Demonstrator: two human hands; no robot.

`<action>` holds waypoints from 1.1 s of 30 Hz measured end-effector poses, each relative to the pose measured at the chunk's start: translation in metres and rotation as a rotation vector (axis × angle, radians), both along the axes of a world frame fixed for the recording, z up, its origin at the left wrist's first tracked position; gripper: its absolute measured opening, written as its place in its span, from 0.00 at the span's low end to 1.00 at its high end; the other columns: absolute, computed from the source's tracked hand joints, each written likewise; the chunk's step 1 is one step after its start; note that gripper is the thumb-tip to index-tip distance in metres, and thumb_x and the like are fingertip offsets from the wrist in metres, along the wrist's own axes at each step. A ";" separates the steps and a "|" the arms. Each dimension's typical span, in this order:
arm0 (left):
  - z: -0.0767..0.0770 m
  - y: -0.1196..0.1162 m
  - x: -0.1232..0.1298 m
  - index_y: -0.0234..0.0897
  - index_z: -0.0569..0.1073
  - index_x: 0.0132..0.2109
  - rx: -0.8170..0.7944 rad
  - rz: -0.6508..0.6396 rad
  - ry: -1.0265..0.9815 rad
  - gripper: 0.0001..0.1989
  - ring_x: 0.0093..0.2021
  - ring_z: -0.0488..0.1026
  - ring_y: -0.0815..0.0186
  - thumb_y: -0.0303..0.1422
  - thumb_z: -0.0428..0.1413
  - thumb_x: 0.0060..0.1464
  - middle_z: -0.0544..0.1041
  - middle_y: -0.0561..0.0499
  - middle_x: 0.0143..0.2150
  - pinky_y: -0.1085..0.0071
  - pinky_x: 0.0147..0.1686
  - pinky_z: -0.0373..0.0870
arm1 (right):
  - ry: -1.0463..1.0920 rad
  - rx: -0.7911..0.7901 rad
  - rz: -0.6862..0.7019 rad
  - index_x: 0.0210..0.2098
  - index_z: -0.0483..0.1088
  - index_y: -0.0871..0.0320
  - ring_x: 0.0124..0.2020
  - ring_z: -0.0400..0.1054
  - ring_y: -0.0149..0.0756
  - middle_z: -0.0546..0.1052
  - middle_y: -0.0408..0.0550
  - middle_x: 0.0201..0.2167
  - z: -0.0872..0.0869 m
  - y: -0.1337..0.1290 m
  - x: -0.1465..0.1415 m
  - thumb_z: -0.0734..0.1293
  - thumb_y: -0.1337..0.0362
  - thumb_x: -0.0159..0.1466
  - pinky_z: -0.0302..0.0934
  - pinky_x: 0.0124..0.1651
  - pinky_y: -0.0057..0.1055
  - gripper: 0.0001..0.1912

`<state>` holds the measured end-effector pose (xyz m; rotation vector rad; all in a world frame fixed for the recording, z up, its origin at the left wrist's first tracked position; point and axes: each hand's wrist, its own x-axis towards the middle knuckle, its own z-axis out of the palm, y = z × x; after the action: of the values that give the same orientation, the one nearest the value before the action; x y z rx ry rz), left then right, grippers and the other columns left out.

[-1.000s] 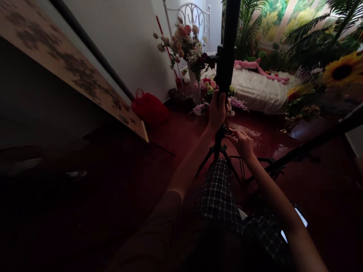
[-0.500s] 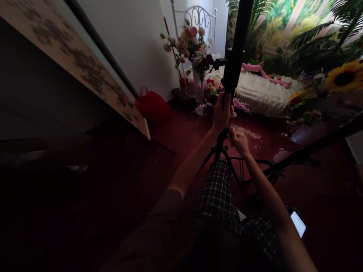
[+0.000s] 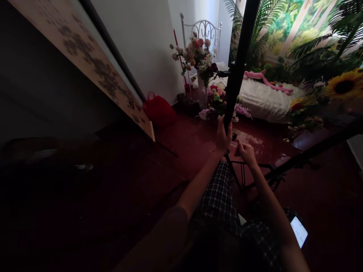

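A black tripod point(image 3: 239, 71) stands tilted in front of me, its thick pole running up out of view. My left hand point(image 3: 223, 138) is wrapped round the lower part of this pole. Just to the right, my right hand point(image 3: 246, 152) is closed, thumb and fingers curled together beside a small black knob point(image 3: 234, 136) on the pole. Whether anything is between those fingers I cannot make out. Below the hands, the tripod's legs are partly hidden by my left arm and my checked trousers point(image 3: 218, 189).
Another black pole point(image 3: 317, 148) slants in from the right. A lit phone point(image 3: 299, 231) rests by my leg. Ahead are a vase of flowers point(image 3: 198, 56), a white-covered bed point(image 3: 261, 96) and sunflowers point(image 3: 343, 87). On the left are a red bag point(image 3: 159, 110) and a hanging scroll point(image 3: 104, 71).
My left hand sits lower in the picture and lower along the pole. My right hand has shifted slightly down and right, a little away from the pole. The view has tilted slightly.
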<state>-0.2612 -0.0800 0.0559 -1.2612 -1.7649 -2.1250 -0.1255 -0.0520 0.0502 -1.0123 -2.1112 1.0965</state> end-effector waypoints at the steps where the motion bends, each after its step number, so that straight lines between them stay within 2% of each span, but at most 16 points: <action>1: -0.014 -0.007 0.004 0.38 0.60 0.64 -0.036 0.009 0.028 0.26 0.66 0.63 0.57 0.46 0.45 0.65 0.66 0.38 0.64 0.57 0.65 0.60 | 0.003 0.016 -0.020 0.17 0.68 0.56 0.20 0.70 0.33 0.74 0.47 0.15 -0.003 0.000 0.012 0.53 0.33 0.62 0.62 0.29 0.27 0.37; 4: -0.064 -0.029 0.025 0.37 0.53 0.69 -0.192 -0.001 0.036 0.31 0.73 0.49 0.57 0.45 0.45 0.64 0.54 0.37 0.71 0.55 0.70 0.52 | 0.007 0.028 -0.136 0.17 0.67 0.56 0.20 0.70 0.35 0.73 0.46 0.15 -0.011 0.006 0.058 0.58 0.32 0.58 0.62 0.28 0.28 0.35; 6: -0.098 -0.043 0.047 0.36 0.49 0.70 -0.315 -0.014 -0.028 0.33 0.74 0.44 0.55 0.46 0.44 0.64 0.50 0.37 0.73 0.53 0.72 0.45 | 0.048 -0.025 -0.216 0.17 0.68 0.56 0.20 0.70 0.35 0.73 0.46 0.15 -0.014 0.014 0.092 0.60 0.32 0.58 0.64 0.28 0.28 0.34; 8: -0.127 -0.053 0.076 0.34 0.46 0.71 -0.426 -0.068 -0.114 0.37 0.75 0.40 0.53 0.47 0.45 0.62 0.46 0.36 0.74 0.51 0.72 0.43 | 0.124 -0.084 -0.307 0.17 0.67 0.56 0.19 0.69 0.34 0.73 0.46 0.15 -0.013 0.022 0.126 0.62 0.33 0.57 0.65 0.28 0.28 0.32; 10: -0.144 -0.055 0.108 0.34 0.45 0.71 -0.497 -0.146 -0.172 0.38 0.75 0.38 0.52 0.48 0.45 0.62 0.42 0.35 0.74 0.50 0.72 0.43 | 0.210 -0.110 -0.430 0.16 0.67 0.56 0.18 0.68 0.32 0.72 0.46 0.15 -0.010 0.028 0.158 0.64 0.33 0.55 0.64 0.26 0.28 0.32; 11: -0.147 -0.053 0.123 0.34 0.46 0.71 -0.516 -0.193 -0.184 0.37 0.75 0.38 0.52 0.48 0.45 0.62 0.42 0.35 0.74 0.50 0.72 0.43 | 0.240 -0.116 -0.493 0.16 0.66 0.56 0.17 0.67 0.32 0.72 0.45 0.14 -0.007 0.031 0.173 0.65 0.33 0.54 0.64 0.25 0.28 0.32; 12: -0.145 -0.048 0.137 0.35 0.47 0.71 -0.522 -0.246 -0.179 0.36 0.75 0.39 0.53 0.48 0.44 0.63 0.43 0.35 0.74 0.51 0.72 0.43 | 0.263 -0.119 -0.554 0.16 0.66 0.56 0.17 0.67 0.31 0.71 0.45 0.14 -0.005 0.032 0.186 0.65 0.33 0.53 0.64 0.24 0.27 0.32; 14: -0.130 -0.030 0.160 0.34 0.50 0.70 -0.498 -0.358 -0.132 0.34 0.74 0.44 0.54 0.48 0.43 0.64 0.48 0.35 0.73 0.52 0.71 0.45 | 0.309 -0.147 -0.657 0.16 0.66 0.56 0.16 0.66 0.30 0.70 0.45 0.14 -0.001 0.034 0.210 0.67 0.33 0.51 0.64 0.24 0.27 0.31; 18: -0.072 0.030 0.191 0.33 0.60 0.65 -0.324 -0.595 0.044 0.30 0.70 0.56 0.56 0.48 0.40 0.65 0.61 0.36 0.68 0.54 0.69 0.51 | 0.456 -0.307 -0.779 0.20 0.66 0.56 0.16 0.66 0.29 0.70 0.42 0.15 0.005 0.035 0.241 0.68 0.34 0.51 0.63 0.22 0.26 0.30; 21: -0.032 0.082 0.210 0.36 0.64 0.61 -0.181 -0.750 0.123 0.27 0.65 0.65 0.58 0.49 0.41 0.65 0.69 0.38 0.62 0.56 0.65 0.59 | 0.517 -0.460 -0.697 0.22 0.64 0.55 0.17 0.64 0.28 0.68 0.41 0.15 0.014 0.035 0.249 0.63 0.35 0.57 0.61 0.22 0.25 0.28; 23: -0.019 0.109 0.224 0.37 0.66 0.58 -0.188 -0.845 0.115 0.26 0.56 0.72 0.59 0.49 0.43 0.64 0.75 0.40 0.55 0.61 0.57 0.67 | 0.517 -0.540 -0.552 0.22 0.61 0.54 0.17 0.61 0.29 0.65 0.39 0.14 0.023 0.036 0.247 0.58 0.37 0.62 0.59 0.22 0.25 0.28; 25: -0.017 0.125 0.238 0.37 0.68 0.53 -0.280 -0.910 0.066 0.23 0.43 0.77 0.62 0.49 0.44 0.64 0.79 0.45 0.43 0.67 0.44 0.71 | 0.533 -0.582 -0.416 0.22 0.58 0.53 0.17 0.57 0.28 0.61 0.38 0.14 0.032 0.038 0.243 0.56 0.41 0.65 0.56 0.22 0.23 0.26; 27: -0.023 0.130 0.249 0.37 0.69 0.48 -0.342 -0.910 -0.016 0.21 0.32 0.76 0.65 0.48 0.44 0.65 0.77 0.50 0.32 0.72 0.35 0.69 | 0.586 -0.613 -0.344 0.21 0.54 0.53 0.16 0.52 0.27 0.56 0.35 0.13 0.038 0.041 0.240 0.56 0.45 0.66 0.52 0.20 0.22 0.24; 30: -0.033 0.126 0.258 0.37 0.68 0.44 -0.299 -0.862 -0.118 0.20 0.29 0.73 0.68 0.49 0.44 0.64 0.75 0.52 0.29 0.74 0.31 0.66 | 0.666 -0.682 -0.309 0.20 0.49 0.53 0.15 0.44 0.25 0.51 0.33 0.13 0.038 0.047 0.238 0.57 0.52 0.67 0.46 0.18 0.20 0.23; 33: -0.038 0.121 0.259 0.37 0.67 0.45 -0.215 -0.863 -0.129 0.21 0.29 0.73 0.68 0.51 0.46 0.63 0.75 0.51 0.30 0.74 0.31 0.65 | 0.712 -0.733 -0.314 0.20 0.50 0.53 0.14 0.42 0.24 0.51 0.33 0.13 0.033 0.054 0.241 0.56 0.56 0.68 0.43 0.17 0.19 0.22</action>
<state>-0.0023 0.0409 0.0181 -2.3199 -1.7097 -2.4772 0.1160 0.0021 0.0836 -0.9940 -0.9564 1.7743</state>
